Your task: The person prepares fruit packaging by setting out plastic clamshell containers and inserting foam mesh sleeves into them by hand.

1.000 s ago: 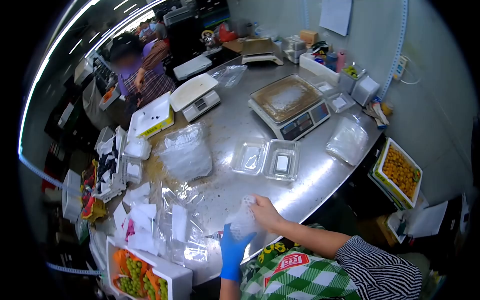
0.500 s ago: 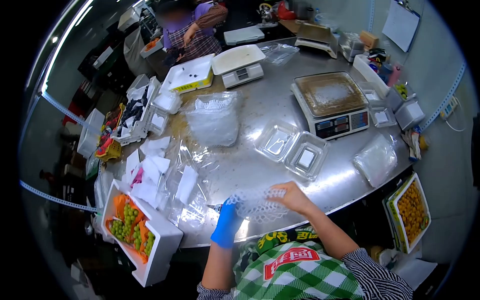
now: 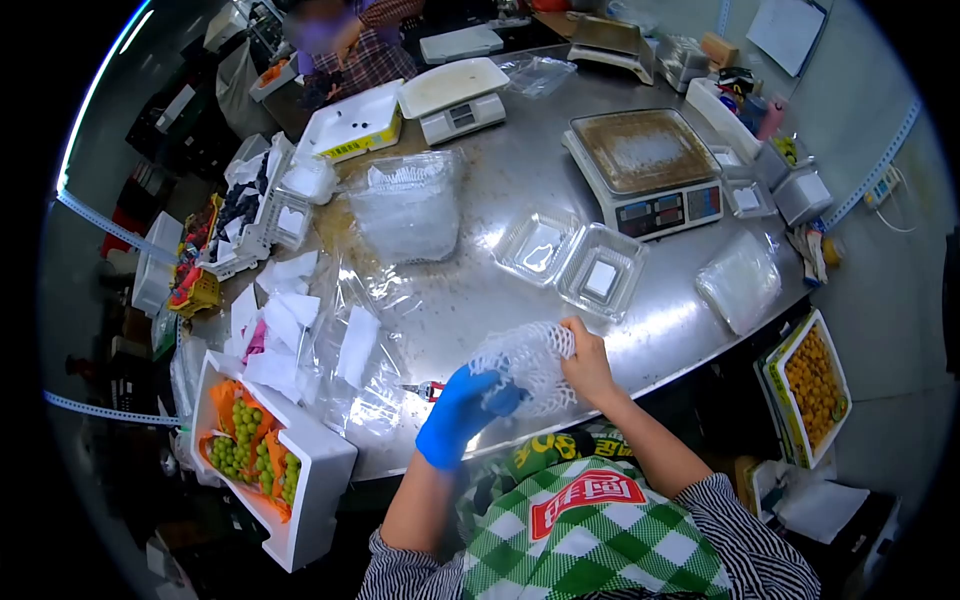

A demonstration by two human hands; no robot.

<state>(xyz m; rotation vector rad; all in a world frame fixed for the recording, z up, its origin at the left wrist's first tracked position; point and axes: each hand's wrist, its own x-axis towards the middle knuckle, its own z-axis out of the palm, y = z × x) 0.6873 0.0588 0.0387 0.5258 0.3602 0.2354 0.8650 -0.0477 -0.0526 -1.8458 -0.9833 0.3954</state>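
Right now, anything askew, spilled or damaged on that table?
Nearest digital scale: brown staining across its top, possibly rust or grime. White paper sheets, left side of the steel table, lie in an untidy heap.

Single head-worn view — wide, fisheye-rounded — from above the near edge, facing forward and down across the tabletop. Left hand and right hand close by, near edge too; far edge well off, toward frame top.

Clipboard on the wall
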